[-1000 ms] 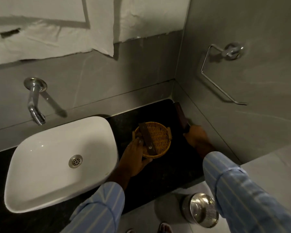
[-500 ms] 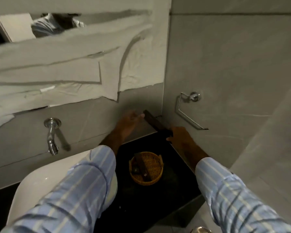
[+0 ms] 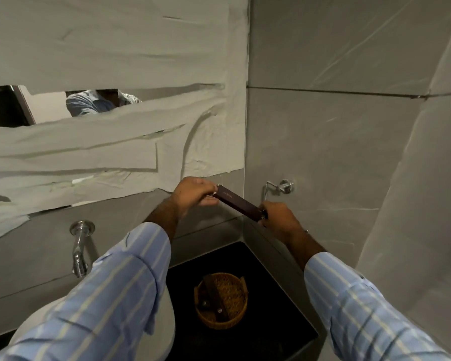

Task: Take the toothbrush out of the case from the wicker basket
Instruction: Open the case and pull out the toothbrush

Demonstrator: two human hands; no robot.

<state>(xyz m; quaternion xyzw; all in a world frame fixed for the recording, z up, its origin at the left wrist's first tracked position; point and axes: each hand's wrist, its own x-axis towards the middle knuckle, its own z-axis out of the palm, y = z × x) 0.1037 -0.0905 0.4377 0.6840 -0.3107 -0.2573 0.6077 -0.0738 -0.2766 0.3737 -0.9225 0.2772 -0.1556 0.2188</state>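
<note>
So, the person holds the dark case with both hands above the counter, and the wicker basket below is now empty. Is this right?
Not quite. In the head view both hands, left hand and right hand, do hold the dark case above the counter, but the wicker basket is not empty: other dark cases lie in it.

1. The case (image 3: 238, 206) is dark brown with small pale lettering.
2. The basket (image 3: 220, 299) is golden-tan wicker, holding dark brown boxes (image 3: 212, 294).
3. The counter (image 3: 271, 295) is black.
4. The sleeves (image 3: 362, 308) are light blue with pale stripes.
5. The sink (image 3: 164, 311) is white.
6. The tap (image 3: 80, 246) and ring (image 3: 276, 187) are shiny chrome.
7. The wall tiles (image 3: 323, 152) are grey.
</note>
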